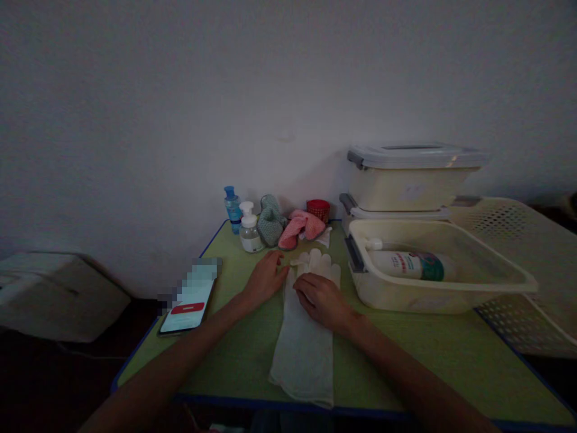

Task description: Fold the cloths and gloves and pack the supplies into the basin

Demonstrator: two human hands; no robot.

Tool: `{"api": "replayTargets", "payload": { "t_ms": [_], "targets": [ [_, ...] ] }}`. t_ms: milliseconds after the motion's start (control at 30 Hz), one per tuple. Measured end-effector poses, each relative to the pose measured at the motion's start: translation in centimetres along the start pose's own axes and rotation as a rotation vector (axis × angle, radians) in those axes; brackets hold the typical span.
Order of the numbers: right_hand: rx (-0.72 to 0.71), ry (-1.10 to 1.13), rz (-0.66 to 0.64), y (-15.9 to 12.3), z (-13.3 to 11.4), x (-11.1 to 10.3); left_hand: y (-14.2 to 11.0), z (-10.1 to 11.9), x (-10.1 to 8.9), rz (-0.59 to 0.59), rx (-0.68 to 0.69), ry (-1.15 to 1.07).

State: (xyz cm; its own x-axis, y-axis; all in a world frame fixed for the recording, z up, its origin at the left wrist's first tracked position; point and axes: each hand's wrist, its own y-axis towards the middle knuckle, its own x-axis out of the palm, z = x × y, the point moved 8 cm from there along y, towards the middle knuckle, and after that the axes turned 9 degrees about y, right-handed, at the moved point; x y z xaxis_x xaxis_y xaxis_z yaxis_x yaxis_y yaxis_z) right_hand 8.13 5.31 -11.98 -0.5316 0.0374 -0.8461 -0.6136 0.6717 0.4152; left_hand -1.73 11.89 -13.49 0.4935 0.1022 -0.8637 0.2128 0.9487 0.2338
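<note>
A long white glove lies flat on the table, its fingers toward the wall and its cuff near the front edge. At its left side, by the glove's thumb, is my left hand, its thumb and fingers a little apart. My right hand rests over the palm of the glove. Its fingers are bent together against the fabric, and the fingertips are partly hidden. Whether a second glove lies underneath, I cannot tell.
On the left lies a phone. Along the back are a blue bottle, a pump bottle, grey-green cloth, pink cloth and red container. On the right, an open bin holding a bottle stands before stacked lidded boxes.
</note>
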Motion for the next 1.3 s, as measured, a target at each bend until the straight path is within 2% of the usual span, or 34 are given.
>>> {"api": "replayTargets", "payload": {
  "t_ms": [100,200,367,600,1067,1300],
  "targets": [
    [-0.078,-0.068,-0.112,-0.5,-1.5,1.8,2.3,-2.0,1.3,-0.063,-0.054,-0.054],
    [-0.108,-0.09,-0.174,-0.8,-2.2,2.7,3.3,-2.6,2.3,-0.103,-0.042,-0.091],
    [-0.105,-0.079,-0.209,-0.9,-2.2,3.0,3.6,-3.1,3.1,-0.173,-0.039,-0.186],
    [-0.112,-0.05,-0.206,-0.9,-2.2,3.1,3.6,-3.2,3.3,-0.262,-0.039,-0.339],
    [-0.128,-0.065,-0.224,-0.9,-2.2,3.2,3.8,-2.9,3.4,-0.175,-0.041,-0.412],
    [-0.131,-0.075,-0.231,-0.9,-2.3,3.2,3.7,-2.3,3.0,-0.193,-0.046,-0.421]
  ]
}}
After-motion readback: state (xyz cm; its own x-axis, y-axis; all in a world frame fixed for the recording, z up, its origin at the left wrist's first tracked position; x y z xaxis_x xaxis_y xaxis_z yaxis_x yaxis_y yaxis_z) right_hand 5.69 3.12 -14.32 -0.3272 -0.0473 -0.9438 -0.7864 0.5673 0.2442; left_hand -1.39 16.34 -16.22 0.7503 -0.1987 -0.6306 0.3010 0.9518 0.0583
